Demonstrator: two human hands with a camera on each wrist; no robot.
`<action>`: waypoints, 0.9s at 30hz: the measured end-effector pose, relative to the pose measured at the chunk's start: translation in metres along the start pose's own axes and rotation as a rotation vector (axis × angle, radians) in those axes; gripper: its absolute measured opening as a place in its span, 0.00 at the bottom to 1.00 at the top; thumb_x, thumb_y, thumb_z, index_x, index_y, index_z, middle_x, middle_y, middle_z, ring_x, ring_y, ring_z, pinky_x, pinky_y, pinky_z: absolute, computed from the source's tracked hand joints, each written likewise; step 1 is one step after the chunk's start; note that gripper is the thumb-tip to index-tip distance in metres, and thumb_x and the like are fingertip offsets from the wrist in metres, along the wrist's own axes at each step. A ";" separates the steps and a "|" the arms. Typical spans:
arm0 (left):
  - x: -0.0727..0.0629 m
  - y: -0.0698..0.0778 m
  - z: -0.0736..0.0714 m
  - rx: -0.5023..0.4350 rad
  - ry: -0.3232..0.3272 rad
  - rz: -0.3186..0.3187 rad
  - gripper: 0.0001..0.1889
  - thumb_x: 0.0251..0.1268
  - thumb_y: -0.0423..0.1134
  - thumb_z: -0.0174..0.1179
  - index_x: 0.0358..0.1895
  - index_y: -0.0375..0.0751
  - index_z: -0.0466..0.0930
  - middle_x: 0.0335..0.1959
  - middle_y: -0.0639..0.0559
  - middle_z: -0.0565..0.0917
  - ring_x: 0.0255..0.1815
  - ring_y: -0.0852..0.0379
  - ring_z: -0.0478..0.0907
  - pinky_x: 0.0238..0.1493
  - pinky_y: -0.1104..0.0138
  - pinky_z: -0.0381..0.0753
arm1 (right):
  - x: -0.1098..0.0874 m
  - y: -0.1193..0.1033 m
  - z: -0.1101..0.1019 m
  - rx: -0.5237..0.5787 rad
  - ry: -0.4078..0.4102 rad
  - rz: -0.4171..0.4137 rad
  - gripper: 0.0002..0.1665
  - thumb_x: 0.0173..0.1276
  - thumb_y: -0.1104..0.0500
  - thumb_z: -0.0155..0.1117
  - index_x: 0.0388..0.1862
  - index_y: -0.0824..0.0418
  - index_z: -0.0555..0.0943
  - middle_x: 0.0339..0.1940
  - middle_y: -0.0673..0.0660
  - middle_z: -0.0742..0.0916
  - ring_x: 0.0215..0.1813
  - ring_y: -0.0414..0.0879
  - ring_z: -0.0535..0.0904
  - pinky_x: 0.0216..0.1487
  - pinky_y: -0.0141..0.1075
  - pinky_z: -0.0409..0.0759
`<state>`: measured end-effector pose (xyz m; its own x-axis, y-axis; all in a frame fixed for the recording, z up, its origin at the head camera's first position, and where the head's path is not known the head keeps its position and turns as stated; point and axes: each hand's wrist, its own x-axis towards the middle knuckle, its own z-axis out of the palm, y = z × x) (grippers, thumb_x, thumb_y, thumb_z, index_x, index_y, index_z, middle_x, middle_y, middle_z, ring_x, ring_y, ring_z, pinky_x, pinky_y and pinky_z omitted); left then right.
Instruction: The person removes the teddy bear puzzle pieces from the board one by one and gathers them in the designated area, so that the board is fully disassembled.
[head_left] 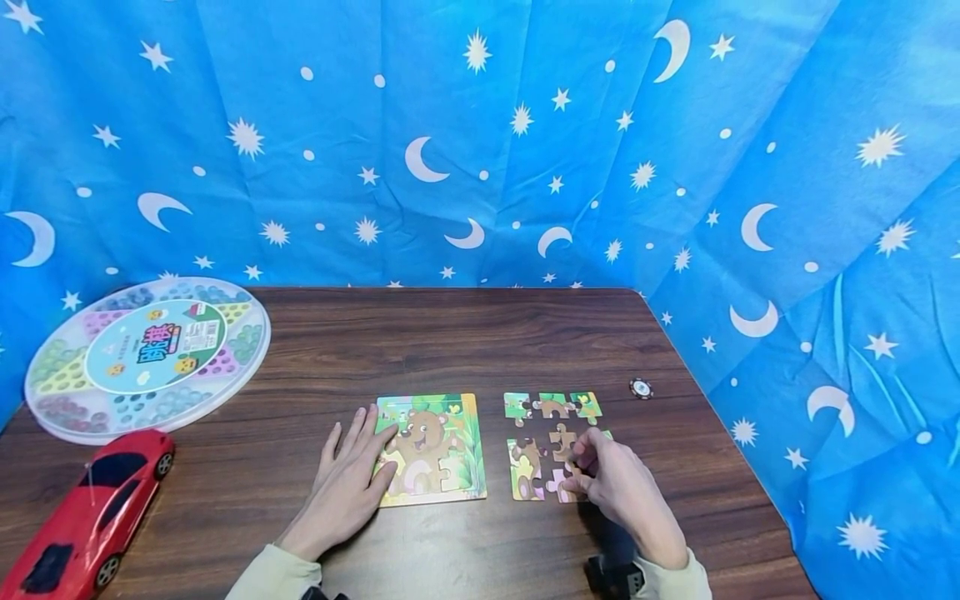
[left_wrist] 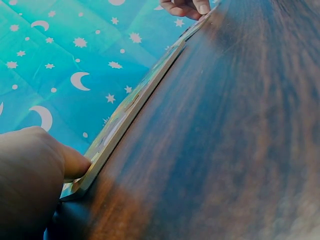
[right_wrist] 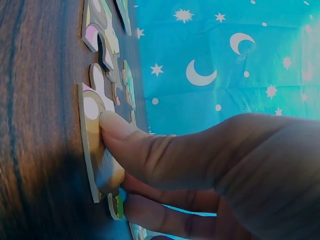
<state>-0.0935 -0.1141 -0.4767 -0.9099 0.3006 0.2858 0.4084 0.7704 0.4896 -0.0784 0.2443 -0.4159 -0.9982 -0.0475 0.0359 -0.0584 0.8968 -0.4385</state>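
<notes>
The right hand (head_left: pixel 618 483) is covering part of the loose pieces (head_left: pixel 552 407), so the count is staying hidden, and the red car (head_left: pixel 90 512) is running off the frame's corner. That hand's fingers are curling, thumb (right_wrist: pixel 130 137) pressing one piece (right_wrist: pixel 92 135) flat on the table (head_left: pixel 450 342). The left hand (head_left: pixel 348 483) is lying open, fingers straight, resting on the puzzle board's (head_left: pixel 435 450) left edge. Far left, a round tray (head_left: pixel 146 358) is holding coloured marbles under its clear lid.
</notes>
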 end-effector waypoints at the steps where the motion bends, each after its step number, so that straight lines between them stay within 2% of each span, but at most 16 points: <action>1: 0.000 0.000 0.000 0.001 -0.003 -0.002 0.24 0.68 0.41 0.56 0.66 0.38 0.71 0.74 0.35 0.57 0.76 0.39 0.50 0.72 0.42 0.39 | 0.000 0.000 0.000 0.012 -0.005 0.006 0.22 0.46 0.59 0.82 0.32 0.55 0.74 0.24 0.46 0.80 0.29 0.39 0.75 0.32 0.38 0.74; 6: 0.001 -0.001 0.000 -0.001 -0.007 0.000 0.25 0.69 0.42 0.56 0.66 0.39 0.71 0.74 0.35 0.57 0.76 0.40 0.50 0.72 0.42 0.39 | -0.001 -0.002 0.000 0.056 -0.029 0.035 0.21 0.49 0.62 0.80 0.32 0.55 0.75 0.25 0.46 0.80 0.29 0.37 0.76 0.34 0.39 0.74; 19: 0.000 -0.001 0.000 -0.007 -0.007 -0.002 0.24 0.68 0.41 0.56 0.66 0.38 0.71 0.74 0.35 0.57 0.76 0.39 0.50 0.72 0.43 0.39 | -0.001 0.002 -0.001 0.008 -0.018 0.025 0.23 0.45 0.57 0.83 0.31 0.54 0.75 0.23 0.46 0.79 0.28 0.39 0.74 0.32 0.39 0.72; 27: -0.001 -0.002 0.001 -0.004 -0.005 0.001 0.25 0.68 0.41 0.56 0.66 0.38 0.71 0.74 0.35 0.57 0.76 0.39 0.50 0.72 0.43 0.39 | -0.002 -0.002 -0.002 -0.004 -0.039 0.023 0.22 0.46 0.59 0.82 0.30 0.54 0.74 0.23 0.45 0.78 0.27 0.38 0.73 0.32 0.37 0.72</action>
<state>-0.0936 -0.1154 -0.4783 -0.9099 0.3038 0.2823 0.4093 0.7681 0.4924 -0.0760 0.2430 -0.4136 -0.9990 -0.0444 -0.0092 -0.0360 0.8998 -0.4348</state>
